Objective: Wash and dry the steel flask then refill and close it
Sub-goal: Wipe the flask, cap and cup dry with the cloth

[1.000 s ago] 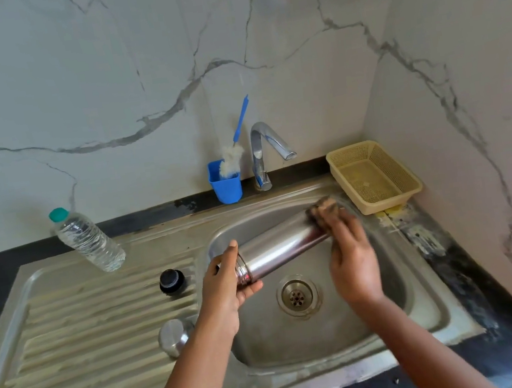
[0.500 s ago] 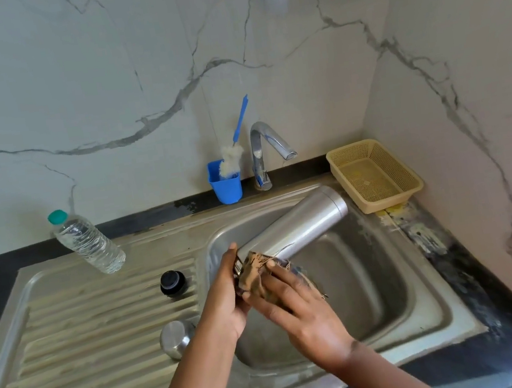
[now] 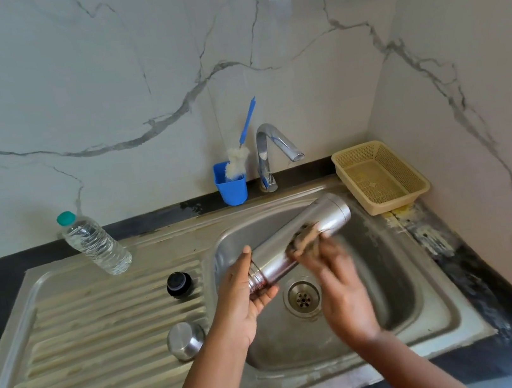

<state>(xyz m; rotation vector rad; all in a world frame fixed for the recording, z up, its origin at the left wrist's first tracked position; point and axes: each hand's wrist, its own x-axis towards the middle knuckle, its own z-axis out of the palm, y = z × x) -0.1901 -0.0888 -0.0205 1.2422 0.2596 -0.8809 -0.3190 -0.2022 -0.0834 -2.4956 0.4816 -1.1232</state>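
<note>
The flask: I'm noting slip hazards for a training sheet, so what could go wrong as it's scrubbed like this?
The left hand grips the steel flask only at its neck end, tilted over the sink, while the right hand rubs a scrubber along it; it might slip and drop. The black stopper and steel cap lie loose near the basin edge and might get knocked.

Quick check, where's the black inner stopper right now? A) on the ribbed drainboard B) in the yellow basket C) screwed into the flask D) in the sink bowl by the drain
A: the black stopper sits on the ribbed drainboard, apart from the steel flask, whose neck end the left hand holds over the sink bowl.
</note>
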